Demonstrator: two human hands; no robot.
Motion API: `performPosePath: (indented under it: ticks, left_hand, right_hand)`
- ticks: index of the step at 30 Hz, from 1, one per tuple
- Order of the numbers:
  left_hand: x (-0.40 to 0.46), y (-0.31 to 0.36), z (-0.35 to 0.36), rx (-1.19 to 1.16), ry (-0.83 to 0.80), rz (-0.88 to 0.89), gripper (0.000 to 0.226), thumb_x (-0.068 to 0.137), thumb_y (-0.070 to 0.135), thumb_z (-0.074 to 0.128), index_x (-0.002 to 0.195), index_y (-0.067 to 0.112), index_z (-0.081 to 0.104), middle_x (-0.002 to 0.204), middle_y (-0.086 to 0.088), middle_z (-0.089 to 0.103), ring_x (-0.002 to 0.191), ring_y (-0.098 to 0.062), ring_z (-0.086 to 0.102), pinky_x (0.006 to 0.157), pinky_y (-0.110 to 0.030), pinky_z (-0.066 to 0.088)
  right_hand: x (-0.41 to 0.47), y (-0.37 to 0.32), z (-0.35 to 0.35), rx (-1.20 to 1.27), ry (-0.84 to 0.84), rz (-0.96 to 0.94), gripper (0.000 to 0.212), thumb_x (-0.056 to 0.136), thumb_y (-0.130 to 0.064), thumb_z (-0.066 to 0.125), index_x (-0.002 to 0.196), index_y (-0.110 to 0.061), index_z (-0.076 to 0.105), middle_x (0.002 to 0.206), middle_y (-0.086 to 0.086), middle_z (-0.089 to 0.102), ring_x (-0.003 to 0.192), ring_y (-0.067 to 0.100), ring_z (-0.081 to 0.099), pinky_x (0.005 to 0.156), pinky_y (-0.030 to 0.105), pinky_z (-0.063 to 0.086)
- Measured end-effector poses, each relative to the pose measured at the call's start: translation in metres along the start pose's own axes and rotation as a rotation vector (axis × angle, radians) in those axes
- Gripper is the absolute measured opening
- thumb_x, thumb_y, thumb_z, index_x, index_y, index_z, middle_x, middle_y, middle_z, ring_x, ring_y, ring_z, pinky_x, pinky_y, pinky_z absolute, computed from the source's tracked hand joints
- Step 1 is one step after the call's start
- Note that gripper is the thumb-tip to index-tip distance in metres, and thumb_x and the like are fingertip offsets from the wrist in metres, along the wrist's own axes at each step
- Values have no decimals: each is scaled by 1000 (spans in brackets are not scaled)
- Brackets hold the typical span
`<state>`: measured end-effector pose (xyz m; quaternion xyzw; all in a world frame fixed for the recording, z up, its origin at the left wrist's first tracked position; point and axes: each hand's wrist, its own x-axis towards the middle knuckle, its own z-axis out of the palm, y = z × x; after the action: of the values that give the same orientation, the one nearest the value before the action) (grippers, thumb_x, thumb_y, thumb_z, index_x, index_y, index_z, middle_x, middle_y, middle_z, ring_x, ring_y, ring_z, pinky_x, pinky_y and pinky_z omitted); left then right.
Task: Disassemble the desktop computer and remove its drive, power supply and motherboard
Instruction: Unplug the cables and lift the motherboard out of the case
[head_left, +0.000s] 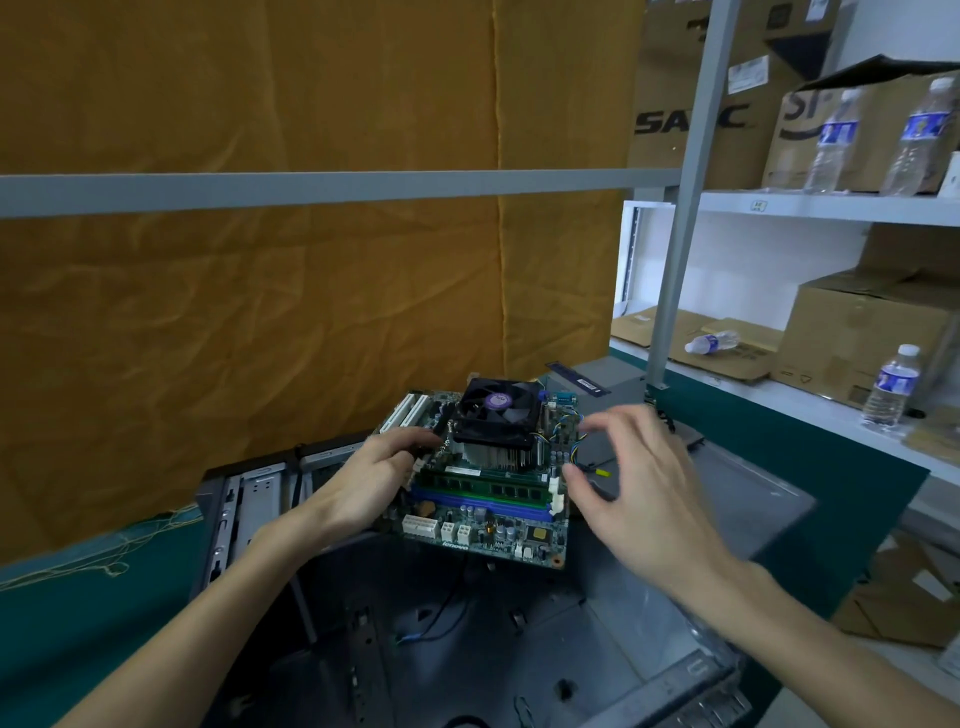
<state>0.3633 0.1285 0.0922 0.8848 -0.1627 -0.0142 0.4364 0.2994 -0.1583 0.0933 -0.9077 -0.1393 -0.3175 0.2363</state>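
Head view: the emptied computer case (467, 649) lies open on the green table (78, 623). Above it the motherboard (483, 499) hangs clear, gripped along its left edge by the left hand (374, 478). The right hand (639, 483) hovers beside it, fingers spread, holding nothing. Held one-sided, the fan-heavy board could tip and drop.

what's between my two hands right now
In the head view, the motherboard lies between them, fan on top; left hand grips its left edge, right hand hovers open beside it.
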Motion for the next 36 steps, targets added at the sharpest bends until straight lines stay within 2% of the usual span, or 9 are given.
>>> performPosePath:
  ticks: [2,4,9,15,18,21,25,30,36]
  left_hand:
    - [5,4,2,33,128,11,45,88,26,36,122,39,62,135,10,54,135,-13,42,102,-25,37]
    - [11,9,3,94,234,28,39,91,29,38,119,40,61,138,7,54,136,-17,39,110,-42,35]
    - [28,16,10,-46,228,60,30,110,29,37,128,28,61,134,6,58,124,-9,52,95,-23,41]
    - [56,36,22,-303,137,-9,40,108,48,33,130,29,60,131,12,62,131,-12,52,106,-30,40]
    - [69,39,20,-429,116,-59,41,105,50,42,131,27,64,138,4,61,133,-17,53,117,-45,36]
    - [74,30,18,-428,109,-62,28,100,43,57,124,33,69,132,5,67,127,-16,59,114,-46,42]
    - [72,20,26,-438,129,-68,24,101,39,59,122,32,69,120,8,72,114,-10,67,106,-41,50]
    - [72,20,30,-389,163,-12,22,103,37,56,121,32,67,113,18,72,108,0,66,91,-20,51]
    - [73,19,31,-356,163,6,18,104,36,53,117,33,65,106,31,69,102,10,64,79,-7,49]
  right_hand:
    - [9,-9,2,69,-93,-158,21,91,-42,68,103,-25,69,101,-14,55,96,6,51,85,32,47]
    - [16,-13,11,26,-235,-207,24,92,-46,69,104,-26,73,98,-14,58,94,4,47,82,27,42]
    - [17,-12,22,127,-132,-190,11,89,-35,77,95,-26,81,89,-18,62,83,2,50,72,12,34]
    - [43,24,0,694,20,142,6,87,-17,81,90,-22,82,75,-14,74,63,-1,64,59,9,45]
    - [78,76,-3,895,161,540,3,87,-13,79,89,-13,80,66,0,70,50,6,54,45,19,43]
    - [112,125,16,972,189,856,9,88,-7,77,94,-1,75,71,7,69,55,12,58,49,22,49]
    - [143,164,54,864,203,998,5,85,1,77,87,3,72,76,16,69,57,17,61,57,26,54]
    - [157,183,83,549,159,951,16,84,-12,80,69,-13,73,70,5,74,64,15,65,77,35,61]
    - [157,186,96,468,139,924,11,83,-24,81,87,-18,73,93,3,72,90,23,65,81,32,51]
